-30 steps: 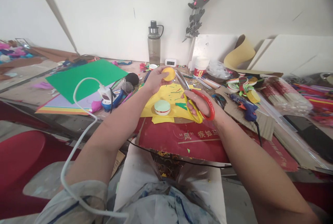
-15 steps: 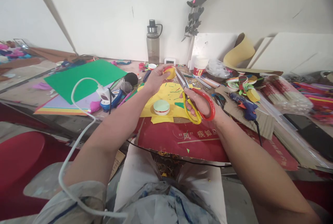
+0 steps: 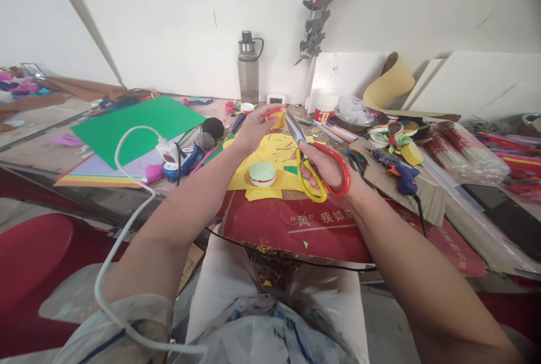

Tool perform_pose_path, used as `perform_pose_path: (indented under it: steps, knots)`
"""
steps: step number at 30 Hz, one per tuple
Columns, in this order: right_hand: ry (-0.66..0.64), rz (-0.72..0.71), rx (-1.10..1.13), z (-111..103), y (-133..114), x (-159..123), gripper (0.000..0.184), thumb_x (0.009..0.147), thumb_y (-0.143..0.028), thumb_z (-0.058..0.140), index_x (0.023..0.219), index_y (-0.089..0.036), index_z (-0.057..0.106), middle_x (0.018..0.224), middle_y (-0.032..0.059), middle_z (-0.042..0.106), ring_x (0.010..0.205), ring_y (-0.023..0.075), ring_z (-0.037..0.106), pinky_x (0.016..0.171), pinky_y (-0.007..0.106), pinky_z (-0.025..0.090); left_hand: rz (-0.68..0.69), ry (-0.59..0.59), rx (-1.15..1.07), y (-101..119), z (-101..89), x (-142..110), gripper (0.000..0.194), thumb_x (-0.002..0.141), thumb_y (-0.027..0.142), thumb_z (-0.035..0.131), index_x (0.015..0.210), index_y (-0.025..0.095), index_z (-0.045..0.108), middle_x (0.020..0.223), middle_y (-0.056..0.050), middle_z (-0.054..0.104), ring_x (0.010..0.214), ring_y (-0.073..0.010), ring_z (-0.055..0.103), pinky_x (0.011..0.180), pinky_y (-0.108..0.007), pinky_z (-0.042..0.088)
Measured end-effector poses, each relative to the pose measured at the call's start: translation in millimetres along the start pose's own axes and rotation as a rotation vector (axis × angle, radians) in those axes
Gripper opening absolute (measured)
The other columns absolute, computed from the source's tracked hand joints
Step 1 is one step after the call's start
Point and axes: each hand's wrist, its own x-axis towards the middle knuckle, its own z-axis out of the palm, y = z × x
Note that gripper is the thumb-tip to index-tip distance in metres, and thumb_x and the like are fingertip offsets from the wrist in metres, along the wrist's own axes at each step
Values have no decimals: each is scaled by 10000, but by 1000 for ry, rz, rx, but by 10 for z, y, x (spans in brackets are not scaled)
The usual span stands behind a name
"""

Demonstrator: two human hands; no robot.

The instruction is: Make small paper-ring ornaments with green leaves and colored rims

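Observation:
My left hand (image 3: 254,129) pinches a small round piece (image 3: 278,119), yellow on its face with a red rim, above the far part of the worktable. Against its right side lie the blades of a pair of scissors (image 3: 323,186) with one red and one yellow handle loop. My right hand (image 3: 323,167) is closed around those handles. Below the hands are yellow paper sheets (image 3: 240,172) scattered with thin green scraps. A shallow round cup base (image 3: 262,174) with a pale green top sits on the yellow paper.
A water bottle (image 3: 248,71) stands by the wall, with paper cups (image 3: 325,107) to its right. Green card (image 3: 139,124) lies at left near a blue tape dispenser-like item (image 3: 181,164). At right are a glue gun (image 3: 401,175) and a phone (image 3: 502,214). A white cable (image 3: 110,245) crosses my left arm.
Hardly anything differs. The scissors and both hands stay in nearly the same place, and the view shifts very slightly.

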Motion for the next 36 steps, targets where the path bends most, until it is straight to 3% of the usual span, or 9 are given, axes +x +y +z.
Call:
perform_pose_path:
  steps: [8, 25, 32, 36]
  knots:
    - [-6, -29, 47, 4, 23, 17, 530, 892, -728, 655, 1038, -219, 662, 488, -79, 472, 348, 124, 383, 332, 269, 341, 23, -31, 58, -63, -40, 37, 354, 869, 218, 758, 1222, 224, 752, 1308, -60, 748, 1078, -161, 726, 975, -365, 639]
    - [19, -18, 19, 34, -62, -43, 480, 892, -676, 664, 1019, -214, 646, 469, -92, 449, 341, 122, 393, 331, 252, 323, 18, -10, 47, -32, -20, 29, 290, 874, 191, 751, 1162, 219, 760, 1277, -51, 752, 1016, -127, 718, 913, -302, 638]
    - [-7, -10, 34, 13, -57, -39, 458, 900, -676, 647, 996, -228, 623, 468, -96, 440, 344, 114, 364, 346, 243, 299, 7, -3, 58, 9, 10, 2, 258, 878, 267, 806, 1126, 206, 764, 1164, -46, 755, 952, -134, 732, 839, -291, 655]
    - [-79, 89, 129, 16, -70, -13, 517, 869, -736, 660, 1034, -249, 599, 484, -106, 435, 345, 107, 336, 353, 241, 308, 6, 49, 92, 26, 31, -6, 199, 898, 274, 792, 1063, 173, 744, 1058, -39, 748, 855, -120, 717, 737, -256, 648]
